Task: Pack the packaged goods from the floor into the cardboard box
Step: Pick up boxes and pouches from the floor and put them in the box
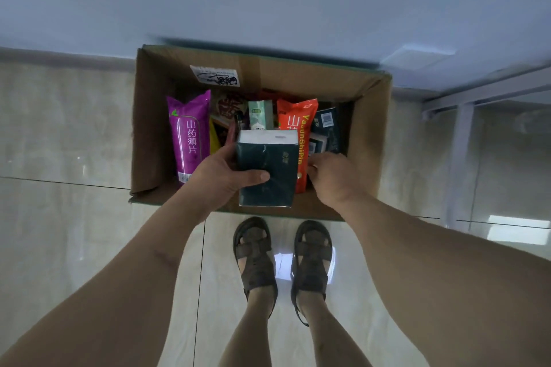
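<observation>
An open cardboard box stands on the floor against the wall. My left hand grips a dark green tissue pack and holds it upright over the box's near side. My right hand reaches into the box beside an orange snack bag, fingers curled at the bag's edge; whether it holds anything is unclear. Inside the box stand a purple snack bag, a pale green carton and dark green packs at the right.
My two feet in brown sandals stand on the glossy tile floor just in front of the box. A white metal frame stands at the right by the wall. Bare tiles lie left of the box.
</observation>
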